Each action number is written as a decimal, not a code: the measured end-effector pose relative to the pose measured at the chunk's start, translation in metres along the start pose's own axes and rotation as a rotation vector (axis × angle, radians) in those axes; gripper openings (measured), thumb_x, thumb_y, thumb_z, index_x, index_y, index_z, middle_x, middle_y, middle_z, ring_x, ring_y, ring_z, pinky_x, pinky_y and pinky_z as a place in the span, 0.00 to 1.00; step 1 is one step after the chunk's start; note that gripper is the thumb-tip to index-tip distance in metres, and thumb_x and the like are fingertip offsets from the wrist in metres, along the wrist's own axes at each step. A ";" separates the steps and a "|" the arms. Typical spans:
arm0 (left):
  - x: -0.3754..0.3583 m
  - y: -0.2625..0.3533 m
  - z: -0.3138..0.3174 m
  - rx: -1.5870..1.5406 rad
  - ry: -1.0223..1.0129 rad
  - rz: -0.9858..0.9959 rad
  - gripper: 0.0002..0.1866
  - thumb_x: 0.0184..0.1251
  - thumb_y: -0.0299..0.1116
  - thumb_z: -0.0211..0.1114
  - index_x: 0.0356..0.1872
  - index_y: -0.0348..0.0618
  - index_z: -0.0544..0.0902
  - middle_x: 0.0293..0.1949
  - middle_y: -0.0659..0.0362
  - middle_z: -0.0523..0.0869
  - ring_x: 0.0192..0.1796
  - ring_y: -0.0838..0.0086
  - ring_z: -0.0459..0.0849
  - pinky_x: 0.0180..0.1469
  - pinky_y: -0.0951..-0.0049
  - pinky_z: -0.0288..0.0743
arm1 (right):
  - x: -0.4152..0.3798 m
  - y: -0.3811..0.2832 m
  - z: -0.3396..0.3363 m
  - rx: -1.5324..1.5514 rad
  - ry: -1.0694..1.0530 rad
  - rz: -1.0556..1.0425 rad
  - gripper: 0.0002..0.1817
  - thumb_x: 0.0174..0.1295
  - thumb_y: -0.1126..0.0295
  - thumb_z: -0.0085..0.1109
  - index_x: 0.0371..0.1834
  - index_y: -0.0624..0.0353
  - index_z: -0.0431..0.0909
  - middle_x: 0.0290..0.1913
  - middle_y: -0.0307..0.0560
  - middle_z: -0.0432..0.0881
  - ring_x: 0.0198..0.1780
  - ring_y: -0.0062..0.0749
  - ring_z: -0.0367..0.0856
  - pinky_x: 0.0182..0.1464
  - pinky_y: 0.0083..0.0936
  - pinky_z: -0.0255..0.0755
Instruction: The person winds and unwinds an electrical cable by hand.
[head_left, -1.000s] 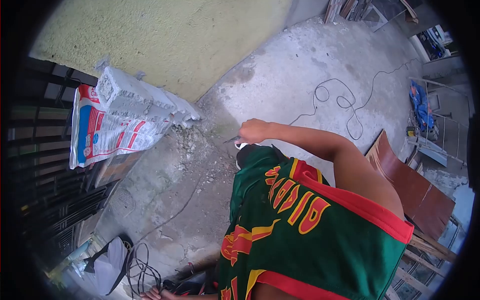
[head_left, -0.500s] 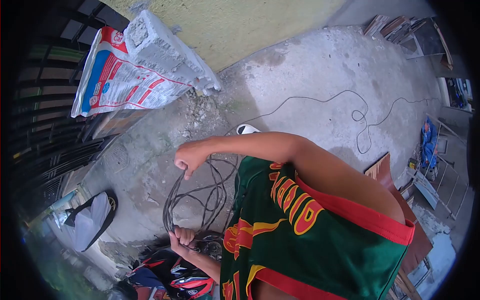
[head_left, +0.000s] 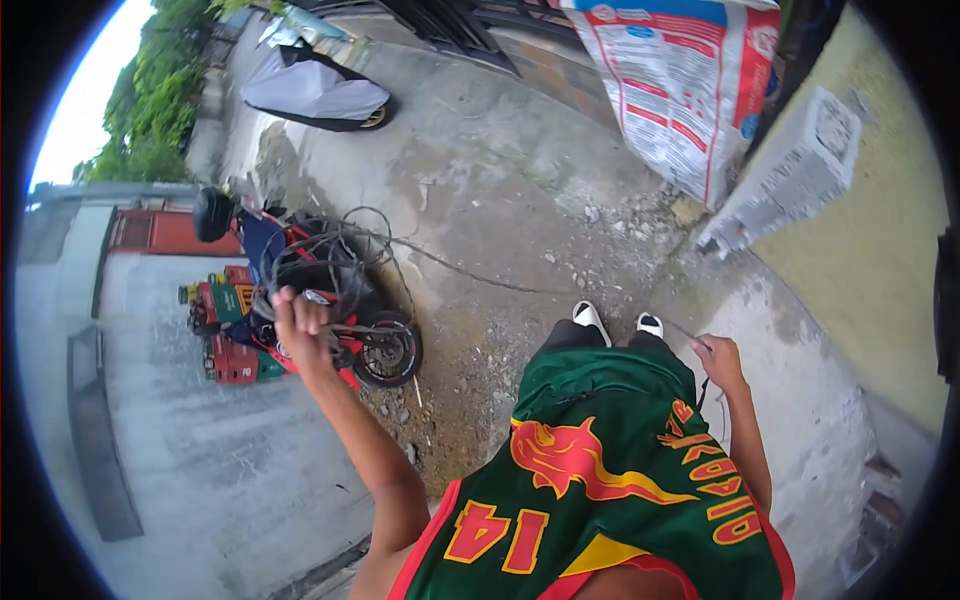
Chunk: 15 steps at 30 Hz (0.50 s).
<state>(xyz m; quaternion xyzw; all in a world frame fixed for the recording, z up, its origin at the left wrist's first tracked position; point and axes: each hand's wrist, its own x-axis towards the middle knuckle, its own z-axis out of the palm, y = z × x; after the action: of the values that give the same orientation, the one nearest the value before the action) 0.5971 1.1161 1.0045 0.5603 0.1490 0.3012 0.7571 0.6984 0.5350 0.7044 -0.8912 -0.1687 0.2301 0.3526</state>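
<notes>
My left hand (head_left: 302, 328) is raised at the left, its fingers closed on a dark coiled cable (head_left: 385, 238) whose loose loops hang in front of the motorcycle. From the coil a single strand (head_left: 470, 272) crosses to the right, past my feet in white slippers (head_left: 590, 320). To the right of my feet, my right hand (head_left: 720, 360) is closed on the cable, and a thin length of it dangles below the fingers. The hands are far apart, on either side of my green jersey (head_left: 600, 385).
A red and black motorcycle (head_left: 388, 350) stands left, with stacked crates (head_left: 232, 358) behind it. A covered motorcycle (head_left: 315, 88) is farther off. At the upper right are a printed sack (head_left: 670, 90) and a concrete block (head_left: 800, 165) by the wall. Rubble (head_left: 625, 225) lies on the ground.
The view has turned toward the motorcycle and wall. My hands, close together at the coil before, are now wide apart, with cable stretched between them; my right hand has moved away from the coil.
</notes>
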 end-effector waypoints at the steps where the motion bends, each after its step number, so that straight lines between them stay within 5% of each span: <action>1: -0.001 -0.022 0.010 0.157 0.071 -0.078 0.13 0.78 0.43 0.47 0.38 0.46 0.72 0.14 0.71 0.59 0.16 0.84 0.59 0.22 0.79 0.58 | 0.017 -0.040 -0.011 -0.071 0.037 -0.106 0.12 0.60 0.61 0.59 0.28 0.60 0.81 0.25 0.56 0.80 0.30 0.54 0.79 0.33 0.41 0.71; 4: 0.005 -0.107 0.008 0.579 -0.054 -0.228 0.21 0.76 0.49 0.49 0.37 0.39 0.75 0.20 0.62 0.78 0.21 0.78 0.76 0.25 0.77 0.69 | 0.079 -0.157 -0.011 -0.228 -0.189 -0.444 0.15 0.59 0.57 0.58 0.27 0.58 0.82 0.28 0.54 0.83 0.32 0.53 0.81 0.37 0.44 0.73; 6: 0.008 -0.168 0.005 0.510 -0.191 -0.383 0.25 0.76 0.48 0.49 0.44 0.30 0.76 0.37 0.48 0.87 0.39 0.66 0.87 0.38 0.73 0.79 | 0.125 -0.231 0.015 -0.271 -0.282 -0.626 0.18 0.61 0.54 0.56 0.26 0.58 0.81 0.27 0.53 0.82 0.31 0.54 0.81 0.36 0.46 0.73; 9: 0.004 -0.240 0.000 0.351 -0.359 -0.469 0.21 0.76 0.44 0.50 0.46 0.32 0.77 0.41 0.49 0.86 0.42 0.65 0.86 0.47 0.69 0.78 | 0.213 -0.306 0.083 -0.195 -0.129 -0.838 0.20 0.57 0.51 0.62 0.25 0.59 0.79 0.25 0.52 0.82 0.29 0.53 0.80 0.32 0.43 0.73; 12: 0.047 -0.254 -0.049 -0.173 -0.272 -0.768 0.16 0.73 0.39 0.56 0.46 0.34 0.80 0.22 0.66 0.75 0.22 0.81 0.70 0.28 0.78 0.67 | 0.305 -0.344 0.117 0.014 -0.172 -0.677 0.23 0.48 0.50 0.70 0.24 0.61 0.78 0.23 0.51 0.81 0.26 0.48 0.79 0.29 0.37 0.70; 15: 0.120 -0.211 -0.103 -0.162 -0.410 -0.962 0.16 0.70 0.38 0.58 0.45 0.33 0.80 0.17 0.72 0.64 0.17 0.87 0.58 0.21 0.80 0.54 | 0.349 -0.335 0.140 0.107 -0.212 -0.430 0.23 0.45 0.52 0.74 0.23 0.62 0.78 0.20 0.48 0.78 0.23 0.41 0.76 0.29 0.33 0.69</action>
<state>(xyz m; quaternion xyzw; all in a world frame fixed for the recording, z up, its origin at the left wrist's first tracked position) 0.6929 1.2282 0.7860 0.4155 0.2147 -0.1855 0.8642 0.8702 1.0064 0.7491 -0.7859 -0.3782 0.2503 0.4204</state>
